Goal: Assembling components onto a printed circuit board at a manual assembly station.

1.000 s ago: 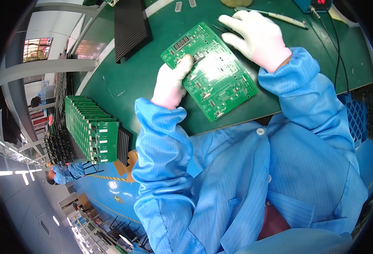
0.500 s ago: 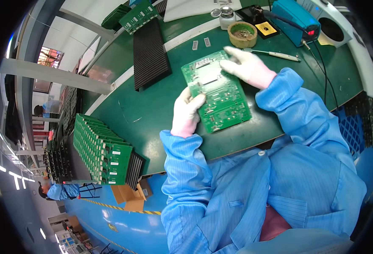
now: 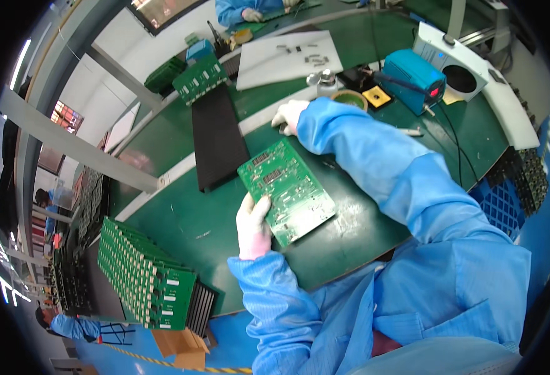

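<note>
My left hand (image 3: 254, 225), in a white glove, grips a green circuit board (image 3: 300, 194) by its near left edge, thumb on top. The board is held tilted above the green bench, with two dark display parts (image 3: 272, 175) near its far end. My right hand (image 3: 290, 117), also gloved, is beyond the board on the bench top, by the pale strip. Its fingers are curled downward and together; whatever lies between or under them is hidden. The right sleeve partly covers a round yellowish pot (image 3: 352, 98) and a white-handled tool (image 3: 410, 132).
A black ribbed rack (image 3: 217, 137) lies left of the board. Many green boards stand in a row (image 3: 144, 275) at near left. A teal soldering station (image 3: 414, 81), a metal-topped jar (image 3: 326, 84) and a yellow sponge (image 3: 376, 97) stand far right. Another person's hands (image 3: 252, 15) work across the bench.
My right hand has left the board's far right edge and reached away over the bench. The left hand still holds the board, now nearer. The view has shifted, showing more of the far side.
</note>
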Available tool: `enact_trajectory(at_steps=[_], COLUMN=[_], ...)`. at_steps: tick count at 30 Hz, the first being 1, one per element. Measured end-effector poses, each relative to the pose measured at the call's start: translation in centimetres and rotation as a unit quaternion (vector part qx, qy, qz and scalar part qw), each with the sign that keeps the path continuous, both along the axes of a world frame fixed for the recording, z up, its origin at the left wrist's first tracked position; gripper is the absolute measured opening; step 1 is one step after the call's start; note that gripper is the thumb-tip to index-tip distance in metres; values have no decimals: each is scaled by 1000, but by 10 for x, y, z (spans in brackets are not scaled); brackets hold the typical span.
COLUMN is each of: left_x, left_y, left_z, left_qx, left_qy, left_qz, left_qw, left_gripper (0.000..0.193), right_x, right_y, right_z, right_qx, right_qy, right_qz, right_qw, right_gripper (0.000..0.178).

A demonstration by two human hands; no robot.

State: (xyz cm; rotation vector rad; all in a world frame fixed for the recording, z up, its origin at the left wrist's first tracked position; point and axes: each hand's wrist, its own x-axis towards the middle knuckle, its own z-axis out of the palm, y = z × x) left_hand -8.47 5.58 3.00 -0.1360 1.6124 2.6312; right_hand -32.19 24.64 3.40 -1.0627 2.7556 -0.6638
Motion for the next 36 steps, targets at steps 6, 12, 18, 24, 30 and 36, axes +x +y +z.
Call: enact_trajectory(at_steps=[6, 12, 18, 24, 30, 36], left_x=[-2, -5, -6, -3, -3, 0], left_y=[-4, -10, -8, -6, -6, -1], left_z=[-2, -10, -9, -10, -10, -7], left_qx=[28, 34, 32, 27, 29, 30], left_qy=[2, -1, -2, -7, 5, -1], left_qz=[45, 55, 23, 20, 0, 31], left_qw=[999, 998, 999, 999, 1000, 999], left_gripper=[36, 33, 32, 32, 33, 34], right_x=[25, 67, 114, 138, 141, 177], right_y=[-17, 21, 36, 34, 35, 5], right_z=[11, 37, 43, 42, 31, 25], right_qx=[34, -270, -415, -463, -312, -78], right_qy=[30, -181, -388, -411, -141, 231], right_qz=[-43, 26, 36, 13, 113, 71], right_qw=[998, 945, 822, 786, 933, 967], right_gripper=[34, 43, 49, 46, 38, 25])
